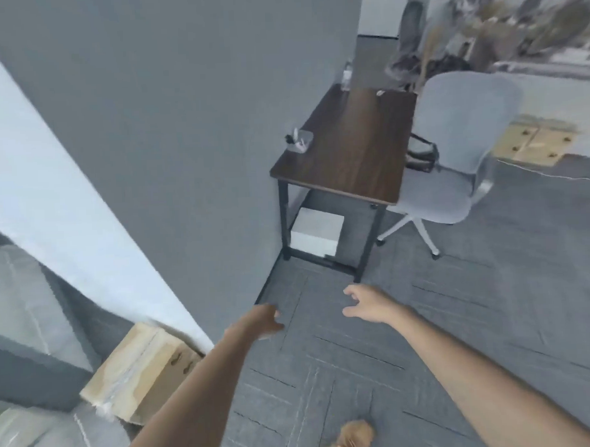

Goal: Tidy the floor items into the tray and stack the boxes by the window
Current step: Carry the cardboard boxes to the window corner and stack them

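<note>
I see a cardboard box [143, 372] on the floor at my lower left, against the wall's corner; I judge it stiff, light and best taken by opposite side faces. Both arms reach forward over the carpet, left hand [264, 321] and right hand [366, 304] loosely spread, each grip released and empty.

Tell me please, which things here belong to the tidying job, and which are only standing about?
For the job:
- cardboard box on the floor at lower left
- second cardboard box at far right
- white box under the table, possibly
- left hand and right hand, both empty

Just standing about:
- table
- small dish on it
- chair
- dried plants
</note>
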